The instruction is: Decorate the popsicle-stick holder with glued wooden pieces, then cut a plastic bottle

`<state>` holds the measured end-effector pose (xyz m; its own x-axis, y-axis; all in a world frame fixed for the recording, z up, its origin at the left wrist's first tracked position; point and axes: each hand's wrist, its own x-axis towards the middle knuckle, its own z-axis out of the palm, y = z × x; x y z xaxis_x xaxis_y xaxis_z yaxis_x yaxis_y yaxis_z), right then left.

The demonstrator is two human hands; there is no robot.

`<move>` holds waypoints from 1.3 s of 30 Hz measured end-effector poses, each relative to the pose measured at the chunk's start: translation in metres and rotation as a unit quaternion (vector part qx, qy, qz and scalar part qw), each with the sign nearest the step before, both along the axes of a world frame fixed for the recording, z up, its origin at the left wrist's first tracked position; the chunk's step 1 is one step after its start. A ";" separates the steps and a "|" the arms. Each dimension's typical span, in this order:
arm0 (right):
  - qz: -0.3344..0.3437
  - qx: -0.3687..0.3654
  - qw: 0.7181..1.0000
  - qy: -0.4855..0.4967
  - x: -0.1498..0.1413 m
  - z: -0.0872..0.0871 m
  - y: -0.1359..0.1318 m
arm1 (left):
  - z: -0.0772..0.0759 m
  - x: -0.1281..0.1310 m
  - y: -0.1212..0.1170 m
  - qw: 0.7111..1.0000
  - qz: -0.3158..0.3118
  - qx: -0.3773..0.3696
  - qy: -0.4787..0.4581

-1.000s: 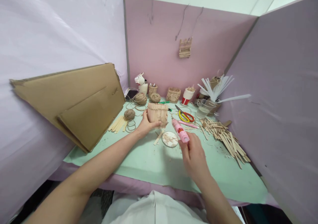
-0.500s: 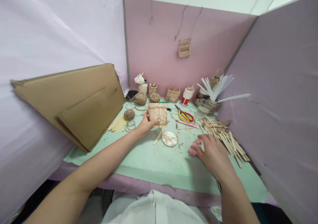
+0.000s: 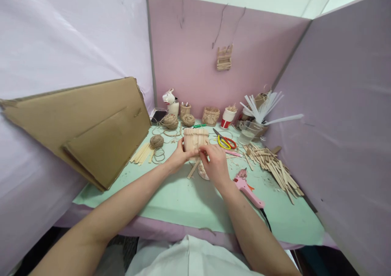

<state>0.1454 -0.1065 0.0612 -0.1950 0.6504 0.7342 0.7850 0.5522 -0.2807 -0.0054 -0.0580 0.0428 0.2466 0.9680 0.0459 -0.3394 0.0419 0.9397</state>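
Note:
A small container made of upright wooden craft sticks [image 3: 195,138], with twine near its rim, is held up over the table. My left hand [image 3: 179,157] grips its left side and lower edge. My right hand [image 3: 215,162] is at its lower front, thumb and fingertips pinched together; whatever they hold is too small to make out. Partly behind that hand lies a white dish of wood bits [image 3: 203,171]. To the right, a pink hot glue gun [image 3: 249,191] rests on the table with its cord running toward the front edge.
Scissors [image 3: 225,140] and a loose pile of craft sticks [image 3: 276,166] lie to the right. Twine balls [image 3: 157,141] and pale sticks [image 3: 141,153] are on the left, beside leaning cardboard [image 3: 100,137]. A paper cup [image 3: 228,117] and white glue sticks [image 3: 262,109] stand at the back.
My right hand has left the pink glue gun and moved left to the front of the stick container. The glue gun now lies on the table, and my left hand still holds the container.

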 end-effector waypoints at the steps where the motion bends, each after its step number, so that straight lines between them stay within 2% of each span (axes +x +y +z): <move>1: -0.001 0.001 1.000 0.002 0.000 -0.001 0.000 | 0.000 0.000 0.000 1.000 -0.004 -0.003 0.002; 7: 0.002 0.025 0.999 0.047 -0.001 -0.001 0.001 | -0.003 -0.001 -0.001 1.000 -0.018 -0.002 0.012; 15: 0.013 0.076 0.996 0.050 0.000 -0.007 0.006 | -0.008 0.000 0.002 1.000 -0.019 0.011 0.019; 25: 0.015 0.075 0.996 0.035 0.000 -0.008 0.007 | -0.008 0.000 0.002 1.000 -0.015 0.013 0.013; 33: 0.018 0.065 0.997 0.032 0.000 -0.007 0.007 | -0.014 0.001 0.005 1.000 -0.013 0.020 0.010; 39: 0.025 0.085 0.995 0.048 0.000 -0.005 0.003 | -0.014 0.000 0.004 1.000 -0.013 0.019 0.016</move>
<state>0.1456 -0.1032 0.0565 -0.1477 0.5061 0.8498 0.7301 0.6354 -0.2515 -0.0056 -0.0538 0.0292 0.2729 0.9592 0.0742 -0.3081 0.0140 0.9513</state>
